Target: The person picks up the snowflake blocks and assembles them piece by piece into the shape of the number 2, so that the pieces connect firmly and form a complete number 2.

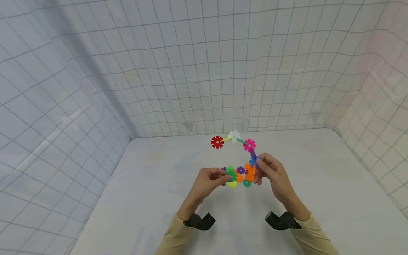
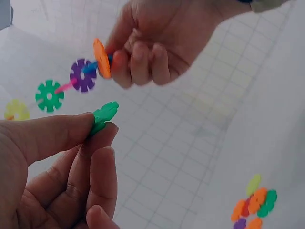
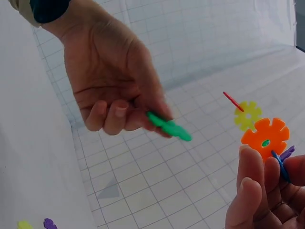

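Observation:
My left hand (image 1: 210, 180) pinches a green notched disc (image 2: 105, 116) between thumb and forefinger. My right hand (image 1: 275, 175) pinches a blue notched disc (image 3: 280, 166) in a curved chain of interlocked plastic discs. Away from that hand the chain runs through a purple disc (image 2: 83, 75), a pink disc (image 1: 249, 145), an edge-on green one and a white disc (image 1: 234, 136), with a red disc (image 1: 217, 142) at its far end. An orange disc (image 3: 265, 137) stands beside the right fingertips. A gap separates the green disc from the orange one.
Loose discs lie on the white table (image 1: 143, 198) below the hands, among them a purple disc (image 1: 241, 170), an orange one (image 1: 239, 178) and a yellow one (image 1: 233, 184). Grid-patterned sheeting (image 1: 223, 71) encloses the table at the back and sides.

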{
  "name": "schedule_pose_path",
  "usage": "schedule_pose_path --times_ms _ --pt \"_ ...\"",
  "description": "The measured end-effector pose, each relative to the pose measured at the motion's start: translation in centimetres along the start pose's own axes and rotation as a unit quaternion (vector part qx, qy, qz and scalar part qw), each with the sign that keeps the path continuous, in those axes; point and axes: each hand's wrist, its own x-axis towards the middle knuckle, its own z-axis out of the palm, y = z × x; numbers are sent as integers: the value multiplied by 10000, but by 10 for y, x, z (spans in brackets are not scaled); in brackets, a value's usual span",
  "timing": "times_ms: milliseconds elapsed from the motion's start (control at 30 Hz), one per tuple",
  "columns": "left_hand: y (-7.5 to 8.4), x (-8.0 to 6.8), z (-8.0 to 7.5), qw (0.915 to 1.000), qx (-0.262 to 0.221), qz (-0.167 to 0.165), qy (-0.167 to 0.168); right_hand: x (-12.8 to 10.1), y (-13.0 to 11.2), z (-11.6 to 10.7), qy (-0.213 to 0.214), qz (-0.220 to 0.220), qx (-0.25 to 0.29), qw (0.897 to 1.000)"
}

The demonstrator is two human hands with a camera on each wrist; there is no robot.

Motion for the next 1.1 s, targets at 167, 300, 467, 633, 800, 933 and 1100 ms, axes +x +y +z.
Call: schedule_pose_path --times_ms 167,300,467,633,800,933,1100 --pt "21 -11 13 9987 -305 287 -278 0 -2 4 -61 -33 65 10000" --pt "27 -15 21 9984 -372 315 -297 -1 -3 7 -59 -40 60 10000" --pt "29 -18 25 9984 -367 348 -233 -3 -3 9 2 -14 62 10000" --pt "29 -18 28 9991 -219 316 -150 -4 -3 11 5 -66 81 9999" --pt "36 -20 29 9995 -114 245 -142 -5 -2 13 31 -54 -55 10000" --pt "52 -26 30 9994 -73 328 -123 -5 -1 15 63 -14 -169 9998" --pt "58 -28 30 9988 -18 497 -43 -6 -1 18 32 -56 -273 9996"
